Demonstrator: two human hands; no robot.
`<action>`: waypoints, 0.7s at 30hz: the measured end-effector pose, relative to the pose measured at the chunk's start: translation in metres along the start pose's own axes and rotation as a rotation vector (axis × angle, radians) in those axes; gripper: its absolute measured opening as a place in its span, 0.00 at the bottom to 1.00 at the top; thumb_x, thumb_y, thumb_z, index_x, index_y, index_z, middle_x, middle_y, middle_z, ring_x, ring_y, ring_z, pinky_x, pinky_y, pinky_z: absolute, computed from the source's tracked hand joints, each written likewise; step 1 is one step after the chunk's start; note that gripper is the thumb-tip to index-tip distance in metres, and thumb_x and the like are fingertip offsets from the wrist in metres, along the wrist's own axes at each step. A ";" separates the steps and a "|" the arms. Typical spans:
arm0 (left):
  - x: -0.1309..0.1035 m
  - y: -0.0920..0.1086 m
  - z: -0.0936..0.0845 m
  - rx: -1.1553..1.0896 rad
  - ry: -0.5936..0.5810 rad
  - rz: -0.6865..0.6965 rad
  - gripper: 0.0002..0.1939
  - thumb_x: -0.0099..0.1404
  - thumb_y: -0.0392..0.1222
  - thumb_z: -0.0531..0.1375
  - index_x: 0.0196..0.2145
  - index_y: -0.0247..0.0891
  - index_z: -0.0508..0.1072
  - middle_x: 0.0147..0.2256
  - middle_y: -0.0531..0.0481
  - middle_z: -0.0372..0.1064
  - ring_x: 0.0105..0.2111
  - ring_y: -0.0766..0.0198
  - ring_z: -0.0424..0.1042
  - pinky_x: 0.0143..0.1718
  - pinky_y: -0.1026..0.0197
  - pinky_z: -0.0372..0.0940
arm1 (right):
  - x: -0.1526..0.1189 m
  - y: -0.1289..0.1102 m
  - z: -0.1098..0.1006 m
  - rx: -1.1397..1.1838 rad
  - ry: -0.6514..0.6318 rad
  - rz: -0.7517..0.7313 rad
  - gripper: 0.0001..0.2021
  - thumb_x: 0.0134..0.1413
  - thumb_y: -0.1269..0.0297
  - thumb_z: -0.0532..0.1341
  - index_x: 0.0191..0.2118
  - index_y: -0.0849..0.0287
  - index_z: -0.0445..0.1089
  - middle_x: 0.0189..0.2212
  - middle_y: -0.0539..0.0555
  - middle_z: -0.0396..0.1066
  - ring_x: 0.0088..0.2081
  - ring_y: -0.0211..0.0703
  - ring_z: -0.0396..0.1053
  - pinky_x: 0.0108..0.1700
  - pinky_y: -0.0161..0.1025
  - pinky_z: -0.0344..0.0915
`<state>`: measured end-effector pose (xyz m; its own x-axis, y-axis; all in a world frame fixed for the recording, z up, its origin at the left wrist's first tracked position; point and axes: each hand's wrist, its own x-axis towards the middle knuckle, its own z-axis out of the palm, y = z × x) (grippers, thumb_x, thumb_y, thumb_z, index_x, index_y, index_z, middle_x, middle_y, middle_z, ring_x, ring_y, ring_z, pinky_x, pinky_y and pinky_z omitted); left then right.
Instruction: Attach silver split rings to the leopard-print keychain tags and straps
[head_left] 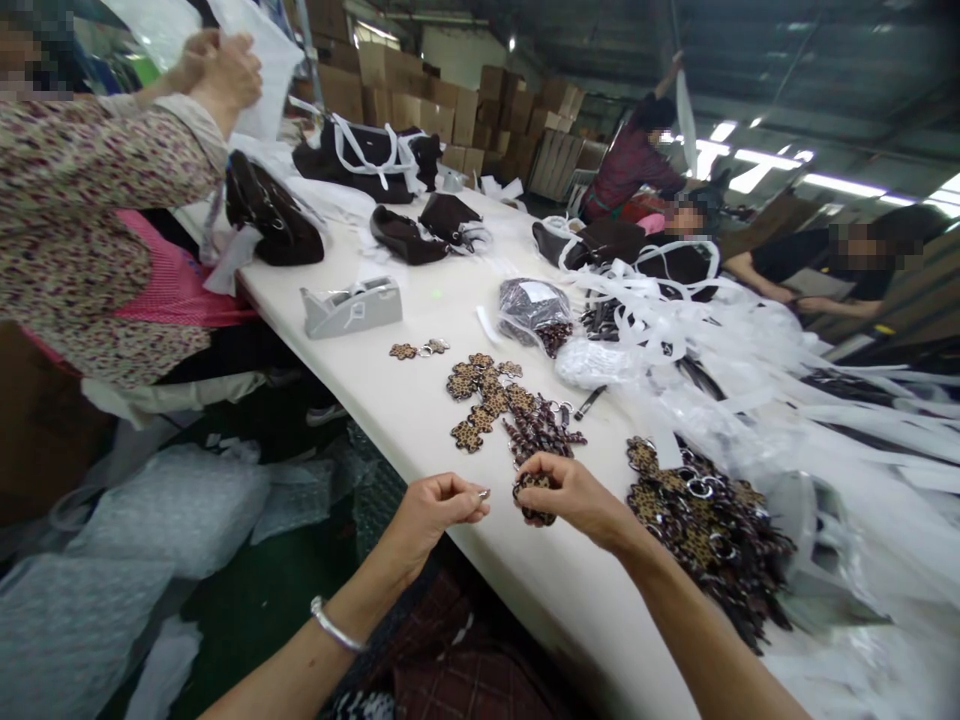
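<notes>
On the table's (405, 410) far left sits the dispenser (355, 307); nearer, the left hand (439, 503) pinches a small metal bit (484, 494), fingertips closed. Just beside it, the right hand (574, 492) has thumb and fingers curled shut round a charm (537, 498), held over the near edge: round, scalloped, tan with dark spots. Looks like close handling of separate pieces, and any next move calls for steady fingertips. Farther right, a heaped pile (701, 530), rings glinting.

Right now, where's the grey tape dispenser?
In the head view, the grey tape dispenser sits on the table's left side, just in front of the dark bags.
</notes>
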<state>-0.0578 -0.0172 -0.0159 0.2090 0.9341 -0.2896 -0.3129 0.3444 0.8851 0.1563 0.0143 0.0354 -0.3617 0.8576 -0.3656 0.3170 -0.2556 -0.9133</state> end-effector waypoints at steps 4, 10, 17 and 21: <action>0.000 -0.003 0.010 0.124 -0.042 0.029 0.07 0.54 0.40 0.67 0.25 0.33 0.76 0.36 0.43 0.79 0.36 0.60 0.76 0.42 0.61 0.66 | -0.026 0.002 0.007 0.069 0.027 -0.006 0.12 0.47 0.61 0.69 0.38 0.59 0.72 0.26 0.49 0.73 0.28 0.36 0.69 0.30 0.33 0.63; -0.009 0.000 0.029 0.312 -0.074 0.091 0.05 0.56 0.39 0.64 0.26 0.35 0.76 0.38 0.44 0.78 0.38 0.57 0.76 0.42 0.61 0.66 | -0.048 0.008 0.018 0.108 0.092 -0.002 0.12 0.47 0.58 0.69 0.34 0.60 0.73 0.23 0.49 0.72 0.26 0.36 0.66 0.30 0.33 0.60; -0.022 0.011 0.042 0.465 -0.033 0.259 0.05 0.58 0.34 0.60 0.26 0.37 0.76 0.39 0.45 0.78 0.40 0.58 0.76 0.42 0.63 0.66 | -0.053 0.013 0.032 -0.048 0.233 -0.086 0.08 0.49 0.62 0.66 0.35 0.59 0.76 0.23 0.47 0.70 0.25 0.36 0.62 0.28 0.33 0.57; -0.025 0.016 0.044 0.532 -0.008 0.314 0.07 0.57 0.32 0.59 0.25 0.37 0.77 0.37 0.46 0.78 0.39 0.58 0.76 0.41 0.64 0.66 | -0.051 0.014 0.034 -0.079 0.279 -0.117 0.08 0.49 0.60 0.66 0.34 0.59 0.76 0.25 0.48 0.70 0.27 0.37 0.63 0.30 0.33 0.59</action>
<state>-0.0268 -0.0389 0.0215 0.1895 0.9818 0.0157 0.1438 -0.0435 0.9887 0.1488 -0.0482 0.0349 -0.1489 0.9713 -0.1855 0.3585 -0.1218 -0.9256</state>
